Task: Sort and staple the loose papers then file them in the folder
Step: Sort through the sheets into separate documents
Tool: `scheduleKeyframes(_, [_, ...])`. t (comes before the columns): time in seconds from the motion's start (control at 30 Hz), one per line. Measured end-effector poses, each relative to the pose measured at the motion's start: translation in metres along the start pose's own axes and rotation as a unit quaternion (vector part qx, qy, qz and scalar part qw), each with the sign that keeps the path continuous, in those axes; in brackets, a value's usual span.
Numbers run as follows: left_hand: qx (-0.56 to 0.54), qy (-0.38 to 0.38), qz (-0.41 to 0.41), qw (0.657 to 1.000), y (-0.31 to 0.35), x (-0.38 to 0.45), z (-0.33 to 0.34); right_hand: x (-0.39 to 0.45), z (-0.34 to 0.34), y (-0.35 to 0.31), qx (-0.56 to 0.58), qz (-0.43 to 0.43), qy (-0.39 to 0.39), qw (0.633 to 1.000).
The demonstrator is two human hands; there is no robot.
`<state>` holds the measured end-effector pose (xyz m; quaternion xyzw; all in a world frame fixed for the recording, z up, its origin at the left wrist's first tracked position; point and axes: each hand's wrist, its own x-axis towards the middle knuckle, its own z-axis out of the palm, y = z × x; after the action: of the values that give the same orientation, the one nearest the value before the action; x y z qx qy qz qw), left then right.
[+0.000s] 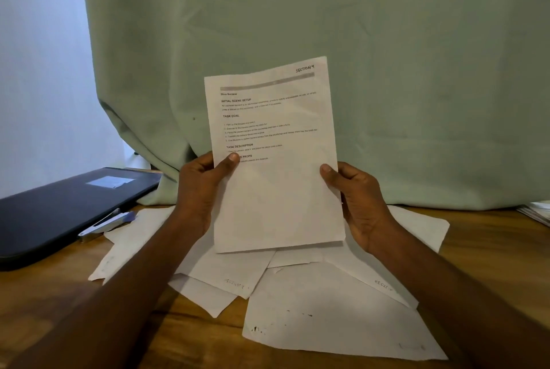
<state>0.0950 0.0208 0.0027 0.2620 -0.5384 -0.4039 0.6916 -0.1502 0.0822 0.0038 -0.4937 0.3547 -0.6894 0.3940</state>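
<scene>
While both hands, left hand [202, 190] and right hand [360, 202], grasp the upright sheet [276, 160] by its side edges, the stapler [105, 224] lies nearer the left.

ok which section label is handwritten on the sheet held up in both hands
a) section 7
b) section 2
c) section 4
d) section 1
c, the top right corner of the held sheet reads "SECTION 4", while the left hand and the right hand grip its side edges above the loose papers on the table.

One head-worn wide-angle view, forward and down, close over the wooden table [491, 249] (curtain [387, 41] just behind).
</scene>
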Motion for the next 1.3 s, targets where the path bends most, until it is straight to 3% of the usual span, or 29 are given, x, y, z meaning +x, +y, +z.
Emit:
scheduleKeyframes(0.17, [0.067, -0.003, -0.027, 0.997, -0.002, 0.000, -0.003, 0.008, -0.005, 0.008, -0.059, -0.023, 0.094, 0.994])
scheduleKeyframes(0.23, [0.138, 0.011, -0.040, 0.990, -0.007, 0.004, -0.009, 0.015, -0.015, 0.008, -0.092, -0.067, 0.190, 0.975])
scheduleKeyframes(0.3, [0.292, 0.039, -0.008, 0.956, -0.018, 0.010, -0.019, 0.021, -0.030, 0.001, -0.245, -0.149, 0.290, 0.913])
scheduleKeyframes(0.4, [0.524, 0.022, 0.012, 0.851, -0.030, 0.014, -0.032, 0.014, -0.044, -0.016, -0.405, -0.322, 0.322, 0.793])
scheduleKeyframes(0.5, [0.604, -0.021, -0.029, 0.796, -0.032, 0.014, -0.039, 0.010, -0.052, -0.024, -0.480, -0.457, 0.247, 0.707])
scheduleKeyframes(0.6, [0.648, -0.025, -0.058, 0.759, -0.031, 0.012, -0.043, 0.014, -0.056, -0.018, -0.567, -0.513, 0.132, 0.631])
scheduleKeyframes(0.67, [0.652, -0.033, -0.076, 0.754, -0.031, 0.009, -0.043, 0.014, -0.055, -0.007, -0.619, -0.487, 0.072, 0.612])
scheduleKeyframes(0.8, [0.648, -0.063, -0.106, 0.752, -0.029, 0.006, -0.041, 0.008, -0.050, 0.007, -0.669, -0.342, -0.005, 0.660])
scheduleKeyframes(0.87, [0.641, -0.064, -0.114, 0.756, -0.028, 0.005, -0.040, 0.005, -0.050, 0.005, -0.706, -0.251, -0.017, 0.662])
scheduleKeyframes(0.97, [0.621, -0.058, -0.114, 0.773, -0.025, 0.004, -0.037, 0.005, -0.054, 0.000, -0.773, -0.058, -0.041, 0.631])
scheduleKeyframes(1.07, [0.605, -0.060, -0.115, 0.786, -0.026, 0.004, -0.035, 0.001, -0.057, -0.006, -0.827, 0.077, -0.065, 0.553])
scheduleKeyframes(1.23, [0.561, -0.032, -0.108, 0.820, -0.027, 0.008, -0.034, 0.001, -0.043, -0.009, -0.823, 0.126, -0.095, 0.546])
scheduleKeyframes(1.3, [0.548, -0.021, -0.097, 0.831, -0.027, 0.009, -0.034, -0.004, -0.027, -0.005, -0.782, 0.038, -0.130, 0.608])
